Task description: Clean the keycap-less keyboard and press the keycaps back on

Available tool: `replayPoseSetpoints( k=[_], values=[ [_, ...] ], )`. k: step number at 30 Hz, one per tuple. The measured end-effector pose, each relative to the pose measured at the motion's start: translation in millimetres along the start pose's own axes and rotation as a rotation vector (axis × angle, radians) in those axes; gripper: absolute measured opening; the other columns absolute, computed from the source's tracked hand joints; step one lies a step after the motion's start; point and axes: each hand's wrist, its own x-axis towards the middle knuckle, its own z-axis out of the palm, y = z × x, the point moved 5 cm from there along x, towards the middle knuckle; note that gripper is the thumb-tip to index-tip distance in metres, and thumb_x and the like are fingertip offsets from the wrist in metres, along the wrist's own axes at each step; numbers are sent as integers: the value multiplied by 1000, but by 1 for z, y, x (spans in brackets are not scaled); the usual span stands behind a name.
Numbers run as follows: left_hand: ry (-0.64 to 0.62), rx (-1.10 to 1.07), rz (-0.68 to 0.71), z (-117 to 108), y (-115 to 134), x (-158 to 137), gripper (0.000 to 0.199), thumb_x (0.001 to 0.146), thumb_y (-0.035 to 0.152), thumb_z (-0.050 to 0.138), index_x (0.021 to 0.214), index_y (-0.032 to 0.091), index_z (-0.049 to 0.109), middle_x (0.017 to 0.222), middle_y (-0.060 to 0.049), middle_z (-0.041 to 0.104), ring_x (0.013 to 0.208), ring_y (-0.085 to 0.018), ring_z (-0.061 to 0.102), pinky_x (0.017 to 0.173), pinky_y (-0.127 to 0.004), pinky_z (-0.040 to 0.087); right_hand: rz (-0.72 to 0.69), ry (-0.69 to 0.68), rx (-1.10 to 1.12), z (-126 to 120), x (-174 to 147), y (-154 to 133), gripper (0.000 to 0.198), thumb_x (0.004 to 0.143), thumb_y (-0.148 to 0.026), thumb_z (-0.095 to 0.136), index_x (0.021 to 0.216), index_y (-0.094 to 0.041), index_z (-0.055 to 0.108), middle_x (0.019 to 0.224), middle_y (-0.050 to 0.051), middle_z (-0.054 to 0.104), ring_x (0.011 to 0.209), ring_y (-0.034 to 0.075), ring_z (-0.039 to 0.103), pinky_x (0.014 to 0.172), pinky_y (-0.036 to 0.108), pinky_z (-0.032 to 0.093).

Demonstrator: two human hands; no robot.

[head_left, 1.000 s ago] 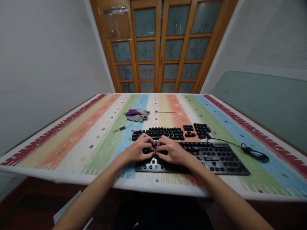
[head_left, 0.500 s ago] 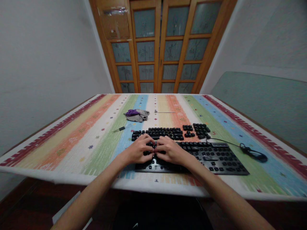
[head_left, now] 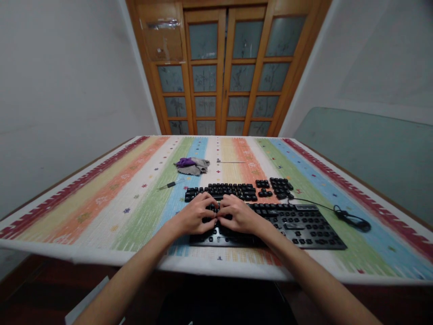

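Note:
A black keyboard [head_left: 318, 230] lies near the table's front edge, many of its key positions showing bare switches without caps. Over its left part, my left hand [head_left: 199, 213] has thumb and fingers bent inward, tips pinched together. My right hand [head_left: 238, 213] mirrors it from the other side, and the fingertips of both hands meet just above the keys. Whatever is between those fingertips is too small and hidden to make out. Loose black keycaps [head_left: 233, 188] are laid out in keyboard order right behind the hands, with more keycaps [head_left: 280, 186] grouped to the right.
A grey and purple cloth [head_left: 192, 165] lies farther back, beside a thin metal rod [head_left: 232, 162]. Left of the keycaps is a small wire tool with a black handle [head_left: 171, 184]. The keyboard's coiled cable [head_left: 353, 221] rests on the right of the striped tablecloth [head_left: 101, 198].
The camera view has shifted slightly, so the whole scene sits a little lower. Both hands stay together over the same part of the keyboard, with only small finger movement.

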Motion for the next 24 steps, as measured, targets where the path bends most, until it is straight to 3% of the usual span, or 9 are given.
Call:
replayPoseSetpoints(
  k=[10,16,21,24],
  values=[
    [-10,8,26,7,1,-2,13,83,17,63,78,18,75,101,-9,66,99,-23,54,90,-40,49,-26,-17,16,6,0,-1,13,82,-10,66,73,-17,72,82,6,68,81,19,56,77,33,44],
    [19,-44,-22,3,-1,-5,12,83,17,63,79,19,74,101,-8,66,98,-23,54,89,-39,50,6,-87,64,-2,6,3,12,80,-8,68,75,-17,74,79,5,66,81,18,57,75,31,44],
    [70,-65,-49,-1,-2,-7,11,86,18,60,86,17,72,100,-9,67,97,-23,55,89,-41,49,120,-13,63,-20,28,34,10,84,-13,65,81,-15,75,78,6,67,79,18,59,75,30,44],
    [73,-67,-54,0,-2,-7,10,86,19,61,87,17,70,98,-8,67,95,-22,55,89,-41,48,225,-46,-3,-17,48,58,11,85,-17,66,84,-16,76,83,7,71,84,20,62,80,32,45]
  ],
)
